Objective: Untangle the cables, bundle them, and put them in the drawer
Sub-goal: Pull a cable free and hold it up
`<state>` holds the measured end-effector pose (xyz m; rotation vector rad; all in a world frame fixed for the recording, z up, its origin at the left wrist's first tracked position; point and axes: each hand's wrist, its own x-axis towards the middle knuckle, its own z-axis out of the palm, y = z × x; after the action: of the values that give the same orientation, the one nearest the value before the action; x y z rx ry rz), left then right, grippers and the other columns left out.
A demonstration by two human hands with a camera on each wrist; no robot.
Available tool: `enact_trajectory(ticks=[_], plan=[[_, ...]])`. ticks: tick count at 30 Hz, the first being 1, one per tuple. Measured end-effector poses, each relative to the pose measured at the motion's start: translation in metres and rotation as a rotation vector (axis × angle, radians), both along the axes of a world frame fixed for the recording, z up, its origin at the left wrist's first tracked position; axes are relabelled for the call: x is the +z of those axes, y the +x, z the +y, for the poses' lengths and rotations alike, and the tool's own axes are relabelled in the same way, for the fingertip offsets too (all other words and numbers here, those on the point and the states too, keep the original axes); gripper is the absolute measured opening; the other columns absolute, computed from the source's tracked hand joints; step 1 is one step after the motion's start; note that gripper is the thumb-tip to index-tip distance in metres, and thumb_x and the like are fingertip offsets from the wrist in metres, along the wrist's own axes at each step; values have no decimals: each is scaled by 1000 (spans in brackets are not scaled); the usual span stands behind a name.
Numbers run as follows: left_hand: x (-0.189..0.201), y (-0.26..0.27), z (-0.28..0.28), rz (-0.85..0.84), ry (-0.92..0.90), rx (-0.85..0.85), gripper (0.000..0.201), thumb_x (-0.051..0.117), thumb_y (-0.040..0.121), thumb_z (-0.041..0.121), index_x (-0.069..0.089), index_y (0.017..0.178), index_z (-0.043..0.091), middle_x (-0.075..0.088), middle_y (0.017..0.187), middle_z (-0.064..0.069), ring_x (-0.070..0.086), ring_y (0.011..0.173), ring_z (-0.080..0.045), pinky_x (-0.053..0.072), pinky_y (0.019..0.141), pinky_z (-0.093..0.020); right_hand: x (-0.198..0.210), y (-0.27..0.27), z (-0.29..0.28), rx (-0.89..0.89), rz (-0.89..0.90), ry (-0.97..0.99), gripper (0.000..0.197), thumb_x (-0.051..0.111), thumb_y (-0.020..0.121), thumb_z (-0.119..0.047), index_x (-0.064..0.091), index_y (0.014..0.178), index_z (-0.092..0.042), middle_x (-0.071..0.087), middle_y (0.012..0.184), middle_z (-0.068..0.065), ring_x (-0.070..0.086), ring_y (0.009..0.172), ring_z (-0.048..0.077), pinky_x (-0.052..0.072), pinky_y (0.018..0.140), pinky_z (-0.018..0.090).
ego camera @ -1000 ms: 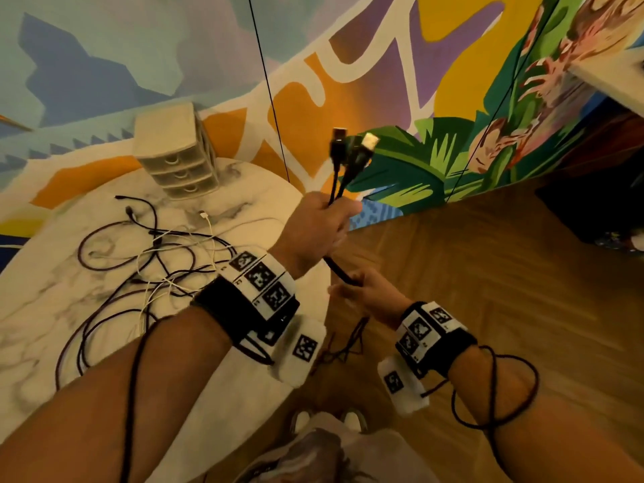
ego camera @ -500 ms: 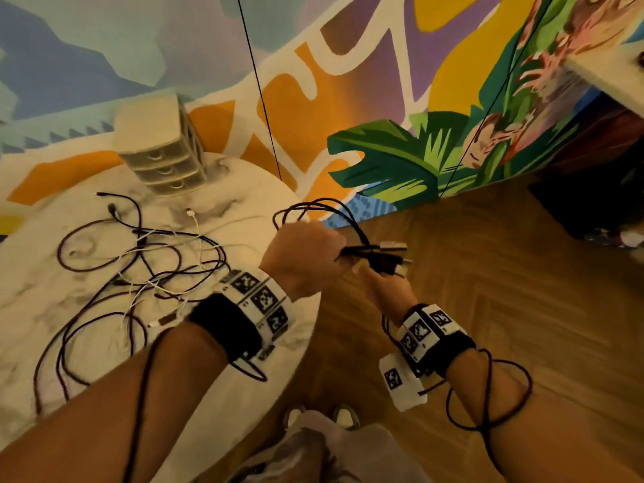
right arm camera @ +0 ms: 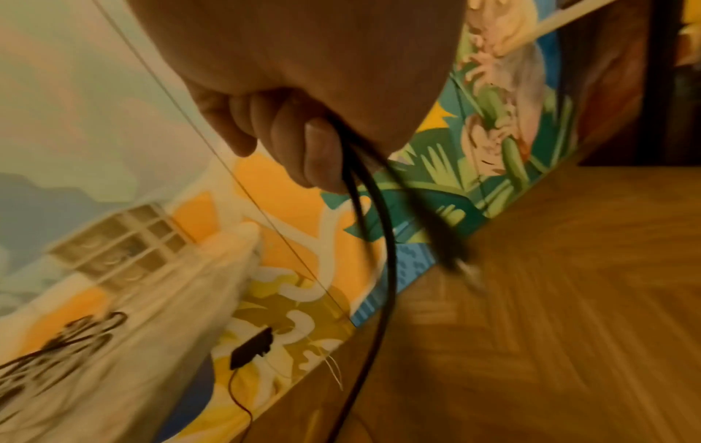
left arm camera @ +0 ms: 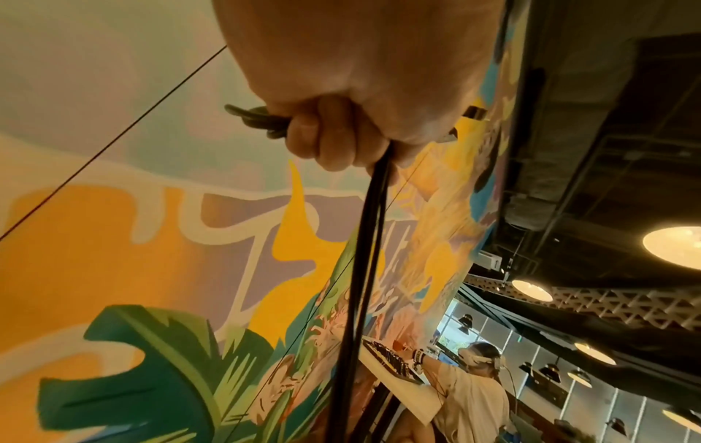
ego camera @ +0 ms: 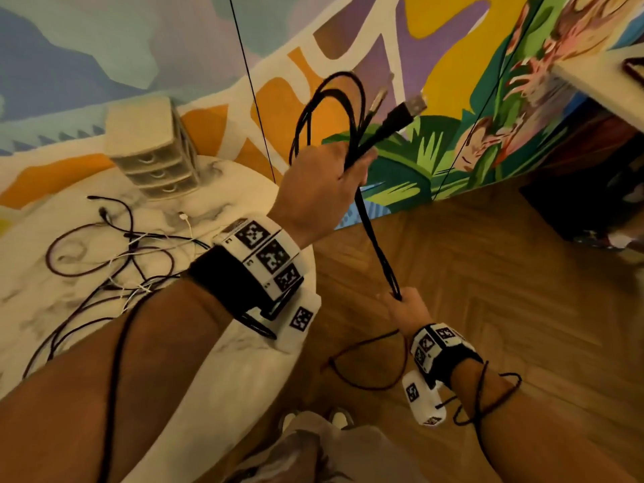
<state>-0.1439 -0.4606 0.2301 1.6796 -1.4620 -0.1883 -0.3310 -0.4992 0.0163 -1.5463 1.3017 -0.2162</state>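
My left hand [ego camera: 343, 169] is raised over the table's right edge and grips a black USB cable [ego camera: 374, 235] folded into loops. Its two plugs [ego camera: 413, 108] stick out up and to the right. In the left wrist view my left hand [left arm camera: 333, 144] has its fingers curled round the strands of the cable [left arm camera: 362, 269]. Lower down, my right hand [ego camera: 400, 299] pinches the doubled strands, which run taut between both hands; a slack loop hangs beneath. The right wrist view shows my right hand [right arm camera: 314, 156] holding the cable [right arm camera: 383, 239]. A tangle of dark and white cables [ego camera: 122, 259] lies on the marble table [ego camera: 216, 371]. The small drawer unit [ego camera: 153, 148] stands behind it, drawers closed.
A painted mural wall stands behind the table, with a thin black line [ego camera: 251, 85] running down it. Wooden floor [ego camera: 505, 291] spreads to the right. A white shelf edge [ego camera: 599, 74] juts in at upper right. Thin black cords wrap both forearms.
My left hand has lifted the looped cable up and the plugs now point up-right. My right hand has slid down the strands, pulling them straight between the hands.
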Motion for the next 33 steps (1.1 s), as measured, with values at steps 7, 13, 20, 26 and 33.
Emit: enact_trajectory(ticks=[7, 13, 20, 26, 33], plan=[[1, 1, 18, -78, 33, -37, 30, 46, 97, 32, 45, 67, 33, 45, 51, 10, 48, 47, -12, 34, 47, -25, -39, -8, 10, 256, 376, 49, 34, 44, 99, -35, 59, 81, -11, 53, 65, 4, 47, 56, 19, 37, 54, 28], [-36, -12, 33, 58, 104, -79, 23, 48, 97, 24, 52, 74, 21, 42, 50, 19, 48, 46, 8, 32, 48, -7, -76, -21, 10, 468, 446, 151, 90, 68, 74, -55, 25, 148, -27, 41, 146, 6, 52, 121, 29, 47, 96, 38], [-97, -30, 36, 70, 386, -151, 37, 45, 98, 33, 61, 79, 4, 59, 66, 3, 54, 57, -3, 36, 59, -19, 52, 51, 18, 405, -227, -36, 32, 58, 90, -6, 54, 121, -7, 63, 98, -2, 60, 85, 6, 53, 79, 19], [-85, -4, 47, 118, 368, -73, 32, 47, 96, 35, 50, 64, 29, 48, 55, 3, 44, 48, -10, 30, 47, -21, 51, 44, 30, 151, -262, 131, 41, 38, 102, -28, 43, 62, -19, 42, 38, -14, 37, 33, 0, 31, 43, 14], [-75, 21, 57, 1040, 171, 49, 49, 43, 98, 22, 24, 54, 22, 21, 40, 6, 16, 38, -12, 14, 41, -22, -20, -7, 12, 323, 335, -23, 45, 64, 86, -39, 54, 121, -13, 57, 121, 10, 55, 107, 23, 44, 92, 36]])
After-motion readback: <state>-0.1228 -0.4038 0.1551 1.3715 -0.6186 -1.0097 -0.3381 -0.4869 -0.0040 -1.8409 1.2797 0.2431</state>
